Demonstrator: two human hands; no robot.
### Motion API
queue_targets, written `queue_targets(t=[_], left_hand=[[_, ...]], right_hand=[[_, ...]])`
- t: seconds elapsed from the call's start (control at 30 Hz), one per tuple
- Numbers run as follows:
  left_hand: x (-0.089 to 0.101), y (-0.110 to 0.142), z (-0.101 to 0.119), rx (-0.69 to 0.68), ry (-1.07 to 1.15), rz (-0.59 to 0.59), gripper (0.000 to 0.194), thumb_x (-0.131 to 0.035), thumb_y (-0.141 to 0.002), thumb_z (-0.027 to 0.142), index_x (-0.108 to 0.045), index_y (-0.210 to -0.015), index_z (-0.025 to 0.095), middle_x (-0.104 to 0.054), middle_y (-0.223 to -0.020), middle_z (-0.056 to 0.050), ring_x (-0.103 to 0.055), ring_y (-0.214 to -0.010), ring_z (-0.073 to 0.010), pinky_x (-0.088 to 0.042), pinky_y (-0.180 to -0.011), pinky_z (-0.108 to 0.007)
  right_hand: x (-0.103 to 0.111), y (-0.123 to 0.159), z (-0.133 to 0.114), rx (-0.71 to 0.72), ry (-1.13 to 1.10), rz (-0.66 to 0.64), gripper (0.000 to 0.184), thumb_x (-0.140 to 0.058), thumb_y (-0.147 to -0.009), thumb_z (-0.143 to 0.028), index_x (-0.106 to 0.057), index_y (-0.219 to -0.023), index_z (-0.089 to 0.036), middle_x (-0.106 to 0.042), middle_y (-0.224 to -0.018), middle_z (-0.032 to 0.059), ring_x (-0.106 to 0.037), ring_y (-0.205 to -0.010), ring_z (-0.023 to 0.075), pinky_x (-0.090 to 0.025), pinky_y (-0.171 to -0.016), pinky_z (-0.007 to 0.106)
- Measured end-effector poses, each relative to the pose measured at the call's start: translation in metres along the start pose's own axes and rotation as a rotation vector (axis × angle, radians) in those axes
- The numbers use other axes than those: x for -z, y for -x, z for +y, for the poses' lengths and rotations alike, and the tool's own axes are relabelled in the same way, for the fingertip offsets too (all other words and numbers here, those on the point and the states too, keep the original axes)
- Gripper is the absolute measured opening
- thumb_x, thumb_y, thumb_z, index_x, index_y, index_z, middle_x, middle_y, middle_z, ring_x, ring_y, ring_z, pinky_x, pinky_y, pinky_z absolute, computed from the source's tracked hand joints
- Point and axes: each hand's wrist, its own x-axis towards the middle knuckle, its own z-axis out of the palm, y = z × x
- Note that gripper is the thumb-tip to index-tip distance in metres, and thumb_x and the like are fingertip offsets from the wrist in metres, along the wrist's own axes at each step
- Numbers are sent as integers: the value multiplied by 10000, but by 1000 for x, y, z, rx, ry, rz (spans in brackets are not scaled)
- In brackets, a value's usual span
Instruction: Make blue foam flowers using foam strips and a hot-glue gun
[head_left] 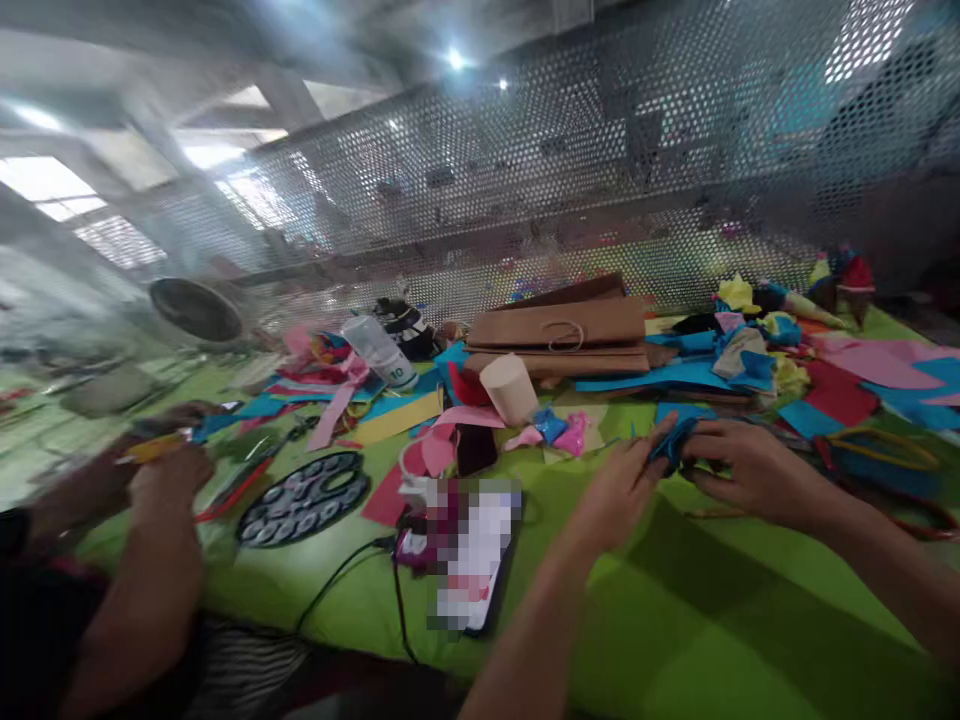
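Both of my hands hold a dark blue piece of crumpled or folded paper [676, 442] just above the green table. My left hand [624, 487] pinches it from the left, with the fingers pointing up. From the right, the fingers of my right hand [739, 462] curl round its other side. A flat blue sheet [684, 411] lies just behind the held piece. A thin brownish stick [716, 514] rests on the table below my right hand. Small blue and pink crumpled bits [562, 428] lie left of my left hand.
A phone [487, 560] lies left of my left forearm, with a black cable [337, 575] nearby. Behind are a white roll [510, 390], brown paper bags [555, 335] and a paint palette [304, 498]. A co-worker's hands [169, 460] hold something yellow at left. Perforated mesh [525, 170] stands behind.
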Motion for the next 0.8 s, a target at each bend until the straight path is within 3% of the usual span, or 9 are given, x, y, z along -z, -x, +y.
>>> queue_targets(t=[0.3, 0.8], left_hand=[[0, 2, 0, -11, 26, 25, 582, -408, -1075, 470, -393, -1627, 285, -699, -1257, -108, -628, -1208, -290, -411, -1193, -502], [-1, 1, -2, -19, 143, -1, 607, -422, -1070, 480, -378, -1635, 264, -635, -1459, -112, -579, -1353, -301, -338, -1262, -493]], right_hand=[[-4, -3, 7, 48, 24, 53, 187, -632, -905, -129, -774, -960, -237, -771, -946, 66, -731, -833, 239, -495, -698, 308], [-5, -6, 4, 68, 35, 100, 218, -622, -907, -102, -781, -889, -249, -786, -919, 53, -735, -833, 223, -497, -707, 296]])
